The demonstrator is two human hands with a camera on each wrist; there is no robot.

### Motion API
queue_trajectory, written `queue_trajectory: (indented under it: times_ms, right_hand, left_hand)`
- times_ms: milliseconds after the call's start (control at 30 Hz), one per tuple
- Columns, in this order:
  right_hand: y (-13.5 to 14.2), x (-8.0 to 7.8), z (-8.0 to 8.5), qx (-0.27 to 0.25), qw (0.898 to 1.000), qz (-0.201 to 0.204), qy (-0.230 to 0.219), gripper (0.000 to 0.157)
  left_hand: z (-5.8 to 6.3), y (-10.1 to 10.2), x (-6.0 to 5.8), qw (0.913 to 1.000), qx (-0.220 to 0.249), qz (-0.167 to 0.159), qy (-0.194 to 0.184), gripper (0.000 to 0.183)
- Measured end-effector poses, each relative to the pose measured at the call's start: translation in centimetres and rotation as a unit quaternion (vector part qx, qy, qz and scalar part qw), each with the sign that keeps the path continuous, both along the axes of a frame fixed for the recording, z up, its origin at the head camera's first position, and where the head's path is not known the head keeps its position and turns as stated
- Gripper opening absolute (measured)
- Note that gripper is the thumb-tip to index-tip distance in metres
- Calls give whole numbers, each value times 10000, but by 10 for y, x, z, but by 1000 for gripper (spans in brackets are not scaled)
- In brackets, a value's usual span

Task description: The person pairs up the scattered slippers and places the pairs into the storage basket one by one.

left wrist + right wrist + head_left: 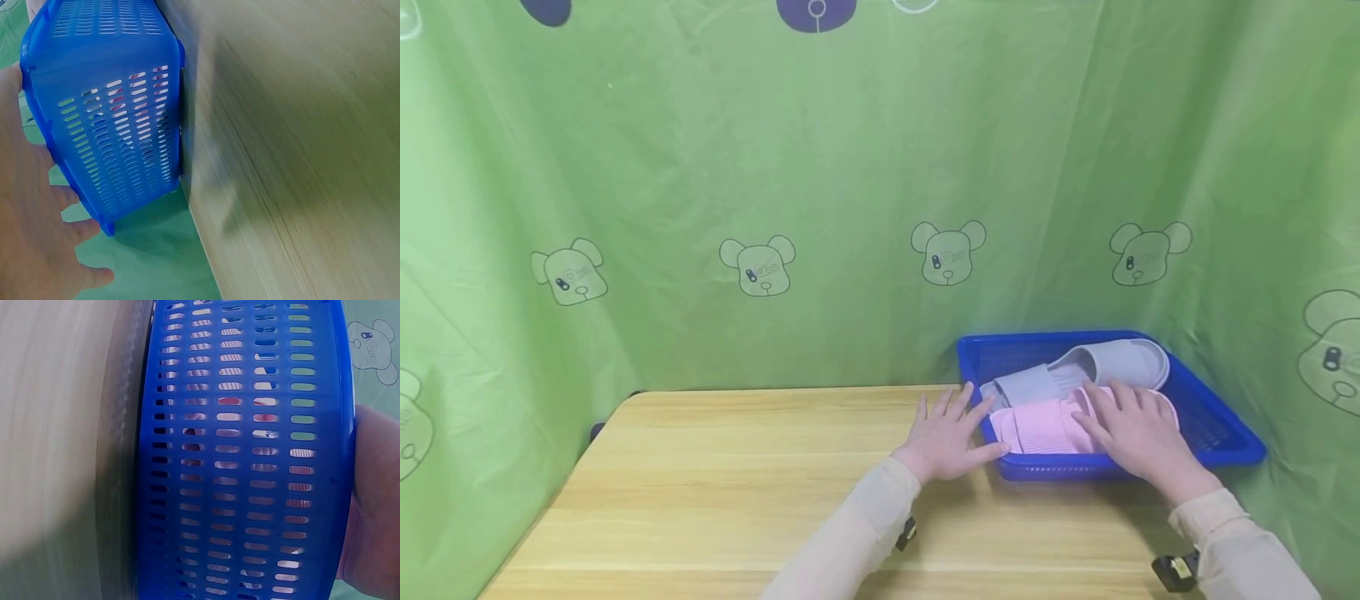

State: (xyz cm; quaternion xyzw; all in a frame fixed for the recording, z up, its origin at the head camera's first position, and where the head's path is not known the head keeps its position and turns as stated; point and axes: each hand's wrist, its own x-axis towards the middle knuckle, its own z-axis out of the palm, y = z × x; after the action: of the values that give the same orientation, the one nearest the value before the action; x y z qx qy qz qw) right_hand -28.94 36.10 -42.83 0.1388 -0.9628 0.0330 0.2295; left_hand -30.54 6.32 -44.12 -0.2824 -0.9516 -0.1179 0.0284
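Observation:
A blue plastic basket (pixel 1217 433) with slotted walls stands at the right of the wooden table, holding slippers. One grey slipper (pixel 1123 364) lies toward the back, and a pink slipper (pixel 1037 427) lies in front of it. My left hand (pixel 946 437) has its fingers spread at the basket's left rim. In the left wrist view those fingers (pixel 37 219) run along the rim, outside the slotted wall. Over the front side of the basket, my right hand (pixel 1138 429) lies with extended fingers across the pink slipper, covering part of it.
The wooden table (pixel 722 475) spreads to the left of the basket. A green curtain (pixel 850 183) printed with bear heads hangs behind and on both sides. Small black devices sit by both wrists, one near the right sleeve (pixel 1247 550).

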Motion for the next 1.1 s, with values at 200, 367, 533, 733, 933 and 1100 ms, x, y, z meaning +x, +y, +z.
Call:
queue_trajectory:
  times_ms: [200, 367, 533, 733, 933, 1100]
  right_hand:
    - [-1, 1, 1, -141, 9994, -165, -274, 54]
    - [-2, 0, 2, -272, 9966, -276, -726, 60]
    - [0, -2, 0, -377, 9940, -291, -985, 65]
    - [1, -4, 1, -409, 9908, -380, -1233, 69]
    - [2, -5, 2, -453, 9853, -494, -1569, 77]
    - [2, -5, 3, -478, 9836, -501, -1667, 79]
  left_hand:
    - [0, 0, -1, 10000, -1, 10, -18, 75]
    - [0, 1, -1, 10000, -18, 17, -31, 75]
    - [0, 1, -1, 10000, -7, 9, -26, 75]
    - [-1, 1, -1, 10000, 14, 9, -6, 75]
    - [0, 1, -1, 10000, 20, 18, -51, 75]
    - [0, 1, -1, 10000, 45, 18, -51, 75]
